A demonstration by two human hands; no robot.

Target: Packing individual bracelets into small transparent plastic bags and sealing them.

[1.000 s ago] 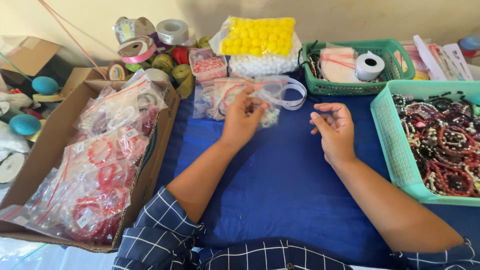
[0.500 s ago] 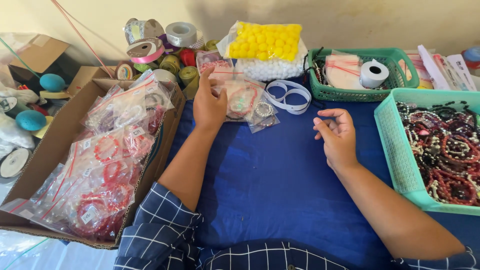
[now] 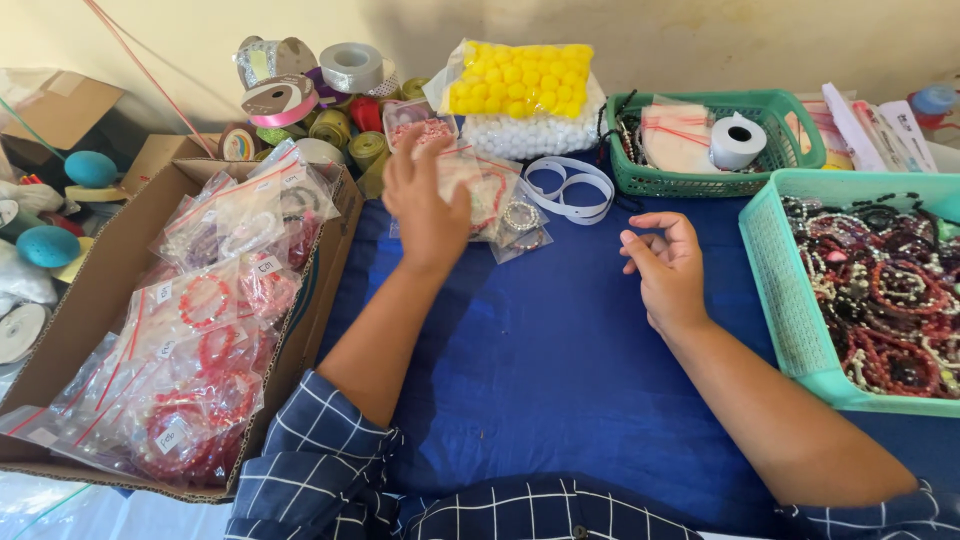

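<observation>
Head view of a blue cloth-covered table. Compared with the frames taken a second and half a second before, the left hand had left its place close beside the right hand at mid-table and travelled forward, so that it lay over the loose pile of small clear plastic zip bags holding beaded bracelets at the far edge of the cloth. Judged from this shift, the two-handed work at the centre had ended and attention had passed to the bagged pieces.

The left hand was spread, fingers extended and slightly blurred by motion; it covered the near bags, but whether it pinched one could not be told. The right hand rested on the cloth, well apart from the pile, its fingers loosely curled inward; any small item between thumb and forefinger was too small to make out.

To the left stood a brown cardboard box filled with bagged red bracelets; to the right, a turquoise plastic basket of loose dark and red bead bracelets. A white ribbon loop lay just beside the pile.
</observation>
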